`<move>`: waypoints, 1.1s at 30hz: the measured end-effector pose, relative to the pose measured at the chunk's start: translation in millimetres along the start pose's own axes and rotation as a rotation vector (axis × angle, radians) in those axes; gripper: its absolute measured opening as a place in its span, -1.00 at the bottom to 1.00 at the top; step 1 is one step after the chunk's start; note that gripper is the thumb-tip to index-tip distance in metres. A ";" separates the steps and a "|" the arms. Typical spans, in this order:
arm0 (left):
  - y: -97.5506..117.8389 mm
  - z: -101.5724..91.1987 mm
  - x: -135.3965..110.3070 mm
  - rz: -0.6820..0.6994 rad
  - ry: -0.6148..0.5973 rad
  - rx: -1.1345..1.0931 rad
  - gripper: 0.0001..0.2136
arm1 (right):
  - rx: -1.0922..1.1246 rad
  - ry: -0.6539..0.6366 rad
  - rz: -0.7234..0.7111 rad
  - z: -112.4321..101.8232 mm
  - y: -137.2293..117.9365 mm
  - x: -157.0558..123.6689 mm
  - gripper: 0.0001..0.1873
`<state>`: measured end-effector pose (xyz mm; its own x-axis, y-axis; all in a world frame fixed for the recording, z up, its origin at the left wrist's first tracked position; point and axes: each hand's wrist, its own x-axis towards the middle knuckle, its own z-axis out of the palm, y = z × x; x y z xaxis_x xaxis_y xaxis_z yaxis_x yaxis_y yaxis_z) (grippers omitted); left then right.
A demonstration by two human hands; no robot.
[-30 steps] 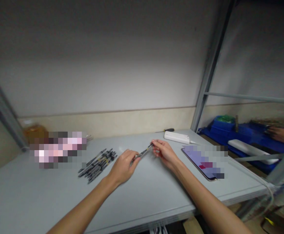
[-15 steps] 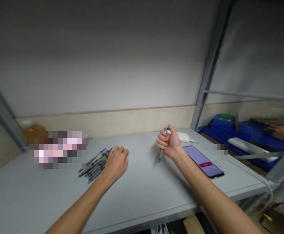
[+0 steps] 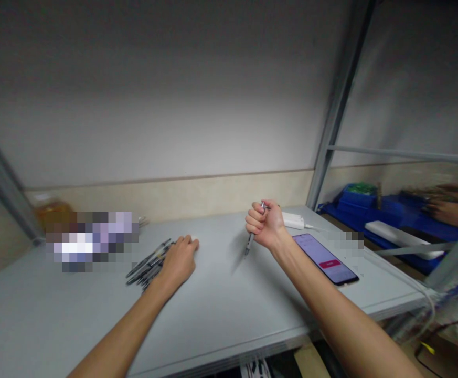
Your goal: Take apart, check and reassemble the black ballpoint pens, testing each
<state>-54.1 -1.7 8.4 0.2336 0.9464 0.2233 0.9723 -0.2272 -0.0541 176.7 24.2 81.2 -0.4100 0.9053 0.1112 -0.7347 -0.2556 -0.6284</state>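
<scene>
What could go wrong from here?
- Scatter: the left hand is over the right end of the loose pile of pens, so a careless sweep might spread them.
- Marking: the right hand grips a pen in its fist, tip down, and could mark or scratch the tabletop.
- Bump: the smartphone lies face-up beside the right forearm, which might nudge it.

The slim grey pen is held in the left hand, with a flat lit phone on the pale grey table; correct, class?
Not left: the head view shows the slim grey pen held in the right hand; the phone is on the table.
</scene>
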 end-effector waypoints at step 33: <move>-6.9 2.3 3.2 -0.050 0.039 -0.120 -0.70 | -0.043 -0.005 -0.096 5.6 1.6 -1.6 -0.59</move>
<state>-60.1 3.4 7.3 0.1822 0.9480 0.2610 0.9753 -0.2080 0.0748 173.1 20.4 84.3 -0.3421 0.9230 0.1761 -0.7470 -0.1534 -0.6469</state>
